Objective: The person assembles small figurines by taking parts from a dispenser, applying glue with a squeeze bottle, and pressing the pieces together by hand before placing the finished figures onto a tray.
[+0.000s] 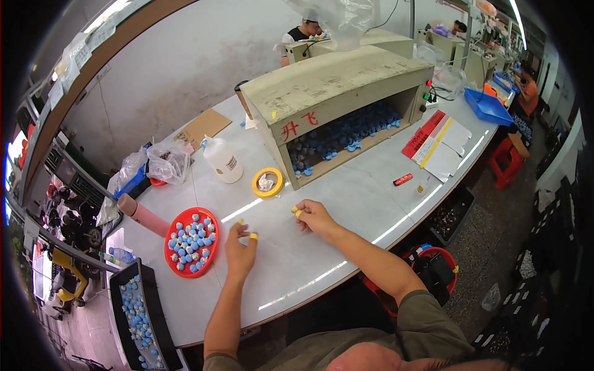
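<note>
My left hand [240, 250] is just above the white tabletop, beside a round red tray [214, 255] of small blue-and-white rounded pieces. Its thumb and index finger stand apart with nothing visible between them. Farther right, my right hand [317, 220] has its thumb and index finger brought together and the other fingers curled; anything between those tips is too small to make out. Yellow wraps show on fingertips of both hands. A yellow tape roll [257, 190] with crumpled white material in its middle lies beyond my hands, near a white bottle [221, 159].
A beige box-shaped machine [334, 77] holds many blue pieces in its opening. Left are a pink tumbler [147, 216] and a black bin [156, 331] of blue pieces. A red marker-like tube [403, 179], red-and-white cardboard [427, 133] and a blue tray [486, 106] lie right. Other people sit farther back.
</note>
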Tool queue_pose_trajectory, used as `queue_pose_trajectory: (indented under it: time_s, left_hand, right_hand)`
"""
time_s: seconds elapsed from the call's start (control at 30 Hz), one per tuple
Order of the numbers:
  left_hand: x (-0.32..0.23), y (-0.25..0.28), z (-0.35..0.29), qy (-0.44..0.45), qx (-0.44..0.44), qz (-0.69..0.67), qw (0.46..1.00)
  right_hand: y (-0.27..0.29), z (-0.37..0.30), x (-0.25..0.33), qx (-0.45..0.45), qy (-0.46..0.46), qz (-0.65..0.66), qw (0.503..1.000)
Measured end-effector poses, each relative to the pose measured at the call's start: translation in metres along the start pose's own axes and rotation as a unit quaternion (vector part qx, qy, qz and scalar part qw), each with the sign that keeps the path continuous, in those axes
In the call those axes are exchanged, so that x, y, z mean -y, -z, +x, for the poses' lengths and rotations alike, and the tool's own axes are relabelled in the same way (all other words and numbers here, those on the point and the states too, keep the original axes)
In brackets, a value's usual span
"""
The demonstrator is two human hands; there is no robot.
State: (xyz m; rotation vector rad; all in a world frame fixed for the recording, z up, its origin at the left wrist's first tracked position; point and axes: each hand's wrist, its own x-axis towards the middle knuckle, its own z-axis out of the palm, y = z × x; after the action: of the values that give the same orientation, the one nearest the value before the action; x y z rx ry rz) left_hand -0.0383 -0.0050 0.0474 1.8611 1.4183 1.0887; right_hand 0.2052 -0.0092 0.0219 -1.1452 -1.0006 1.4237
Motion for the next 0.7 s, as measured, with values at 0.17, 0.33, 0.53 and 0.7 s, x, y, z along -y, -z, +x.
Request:
queue_pose_trajectory:
  time_s: [0.17, 0.33, 0.53, 0.7]
  left_hand:
    - [0.021, -0.048, -0.007, 0.07, 0.111, -0.241, 0.962]
    - [0.018, -0.047, -0.011, 0.11, 0.115, -0.263, 0.951]
    - [0.023, -0.043, -0.014, 0.132, 0.126, -0.271, 0.945]
    - [0.022, -0.043, -0.013, 0.127, 0.138, -0.259, 0.947]
  right_hand:
    - [0.037, 0.047, 0.023, -0.143, 0.16, -0.162, 0.963]
    - [0.08, 0.12, 0.058, -0.17, 0.197, -0.633, 0.729]
    - [0.071, 0.171, 0.088, -0.022, 0.188, -0.734, 0.652]
    - [0.061, 0.16, 0.104, 0.0, 0.162, -0.78, 0.604]
